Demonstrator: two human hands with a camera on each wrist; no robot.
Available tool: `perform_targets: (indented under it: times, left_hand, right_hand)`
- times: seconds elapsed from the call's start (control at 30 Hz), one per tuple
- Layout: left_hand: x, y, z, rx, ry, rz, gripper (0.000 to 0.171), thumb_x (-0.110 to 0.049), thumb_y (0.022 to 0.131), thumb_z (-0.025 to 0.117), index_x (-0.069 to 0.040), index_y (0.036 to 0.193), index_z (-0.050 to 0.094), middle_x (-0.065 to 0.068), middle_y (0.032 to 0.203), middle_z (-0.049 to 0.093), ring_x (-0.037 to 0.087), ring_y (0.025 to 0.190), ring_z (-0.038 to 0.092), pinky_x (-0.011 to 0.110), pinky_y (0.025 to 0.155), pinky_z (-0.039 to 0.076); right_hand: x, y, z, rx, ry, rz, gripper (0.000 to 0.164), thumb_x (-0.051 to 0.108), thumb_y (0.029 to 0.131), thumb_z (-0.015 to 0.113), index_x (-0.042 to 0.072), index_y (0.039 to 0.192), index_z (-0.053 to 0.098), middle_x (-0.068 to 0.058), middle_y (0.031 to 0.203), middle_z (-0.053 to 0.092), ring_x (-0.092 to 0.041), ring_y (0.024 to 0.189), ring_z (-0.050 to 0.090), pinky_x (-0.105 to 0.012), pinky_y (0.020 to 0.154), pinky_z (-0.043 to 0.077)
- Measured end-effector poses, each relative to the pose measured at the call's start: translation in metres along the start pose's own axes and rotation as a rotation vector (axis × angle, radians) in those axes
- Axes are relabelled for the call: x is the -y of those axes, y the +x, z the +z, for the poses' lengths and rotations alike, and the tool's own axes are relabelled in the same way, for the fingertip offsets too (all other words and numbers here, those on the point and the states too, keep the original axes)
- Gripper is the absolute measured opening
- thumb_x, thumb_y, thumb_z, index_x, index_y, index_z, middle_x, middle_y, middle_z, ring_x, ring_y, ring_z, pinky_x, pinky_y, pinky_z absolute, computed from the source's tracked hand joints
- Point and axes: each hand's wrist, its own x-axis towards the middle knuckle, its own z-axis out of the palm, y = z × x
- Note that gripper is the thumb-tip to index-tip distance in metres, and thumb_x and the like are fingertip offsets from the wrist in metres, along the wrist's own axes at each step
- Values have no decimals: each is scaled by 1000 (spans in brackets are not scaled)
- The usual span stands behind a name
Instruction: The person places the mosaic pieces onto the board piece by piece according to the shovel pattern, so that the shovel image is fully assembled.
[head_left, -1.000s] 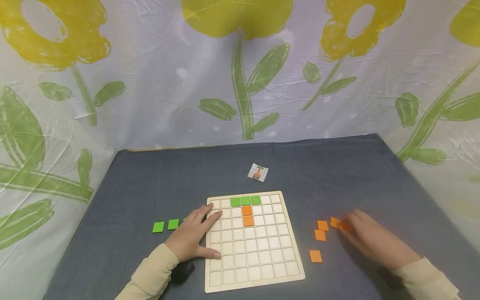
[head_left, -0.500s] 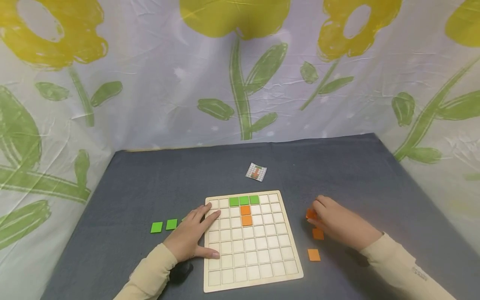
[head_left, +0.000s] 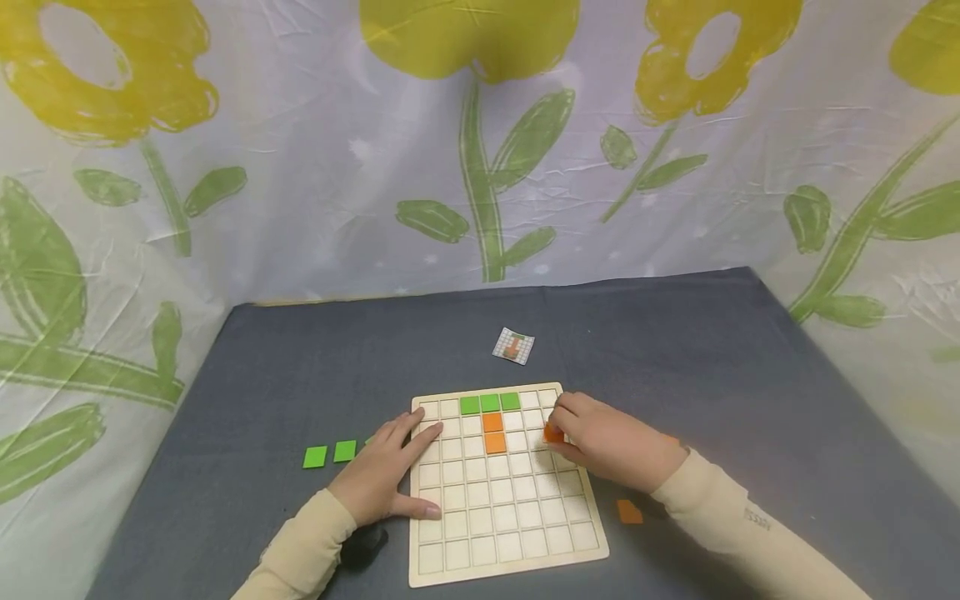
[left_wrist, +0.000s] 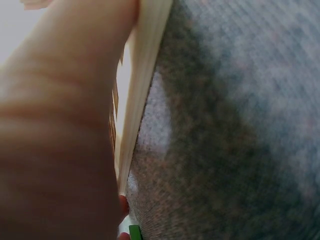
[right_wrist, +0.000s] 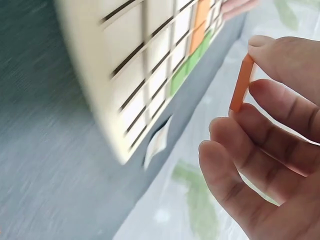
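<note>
In the head view a wooden grid board [head_left: 480, 548] lies on the dark cloth. Its far row bears several green tiles [head_left: 490, 403], and a column of two orange tiles [head_left: 495, 442] runs toward me below the middle one. My left hand [head_left: 381, 477] rests on the board's left edge with fingers and thumb spread; the left wrist view shows the board's side [left_wrist: 145, 70] beside it. Over the board's right edge, my right hand [head_left: 613, 440] pinches an orange square tile [right_wrist: 242, 84] between thumb and fingertips, seen edge-on in the right wrist view.
A small pattern card [head_left: 513, 346] lies beyond the board. Green tiles [head_left: 315, 457] sit left of it, partly hidden by my left hand. A loose orange tile [head_left: 629, 512] lies to the right, partly under my right sleeve [head_left: 712, 508]. A flowered curtain [head_left: 315, 192] hangs behind.
My right hand has moved left from the loose orange tiles to the board's right edge, carrying an orange tile. The left hand stays on the board.
</note>
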Motion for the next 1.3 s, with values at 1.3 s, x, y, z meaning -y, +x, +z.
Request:
perform_targets:
  times: [1.3]
  left_hand:
    - [-2, 0, -3, 16, 7, 4, 102, -68, 69, 70, -11, 147, 39, 22, 151, 31, 44, 134, 35, 56, 102, 39]
  right_hand:
    - [33, 45, 46, 164, 37, -109, 15, 27, 85, 74, 16, 87, 64, 8, 80, 54, -6, 76, 53, -15, 73, 48]
